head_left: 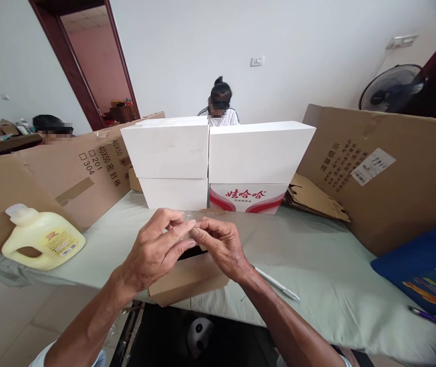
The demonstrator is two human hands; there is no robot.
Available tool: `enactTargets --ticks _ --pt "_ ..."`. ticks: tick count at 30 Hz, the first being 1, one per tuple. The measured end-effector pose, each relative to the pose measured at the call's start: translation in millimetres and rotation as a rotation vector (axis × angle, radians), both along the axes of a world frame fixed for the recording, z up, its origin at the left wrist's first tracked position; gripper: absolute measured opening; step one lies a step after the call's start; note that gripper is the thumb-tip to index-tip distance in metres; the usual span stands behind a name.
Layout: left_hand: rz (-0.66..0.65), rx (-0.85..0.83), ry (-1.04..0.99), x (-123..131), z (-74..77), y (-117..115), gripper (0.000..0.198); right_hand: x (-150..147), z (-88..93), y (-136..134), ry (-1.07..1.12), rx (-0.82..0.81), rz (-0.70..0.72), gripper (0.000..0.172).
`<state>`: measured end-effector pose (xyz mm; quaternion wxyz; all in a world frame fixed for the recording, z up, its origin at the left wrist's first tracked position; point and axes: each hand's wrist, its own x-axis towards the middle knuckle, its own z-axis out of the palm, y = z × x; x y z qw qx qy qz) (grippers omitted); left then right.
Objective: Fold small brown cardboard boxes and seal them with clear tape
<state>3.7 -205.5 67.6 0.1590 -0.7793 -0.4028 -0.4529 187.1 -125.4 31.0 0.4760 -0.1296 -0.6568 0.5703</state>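
Note:
Both hands meet in the middle of the view, above an open brown cardboard box (189,279) at the table's near edge. My left hand (160,250) pinches a small clear, crinkled piece of plastic (188,218) between thumb and fingers. My right hand (221,244) has its fingertips pressed together against the left fingertips; what it holds, if anything, is too small to make out. The box's dark inside shows just below the fingers, partly hidden by them. A white pen (277,283) lies on the cloth to the right of the box.
White boxes (164,153) stand stacked across the pale green tablecloth (309,275). Large cardboard panels (405,153) flank both sides. A yellow jug (46,239) is at left; a blue bottle (420,265) and purple pen (434,319) at right. Two people are beyond the boxes and panels.

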Motion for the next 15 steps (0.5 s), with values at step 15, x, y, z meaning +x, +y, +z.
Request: enactTargets --ticks 15 --pt "-0.107 -0.299 -0.275 -3.6 6.9 -3.3 0.016 -3.0 -1.3 -3.7 0.055 0.317 -0.172 0.02"
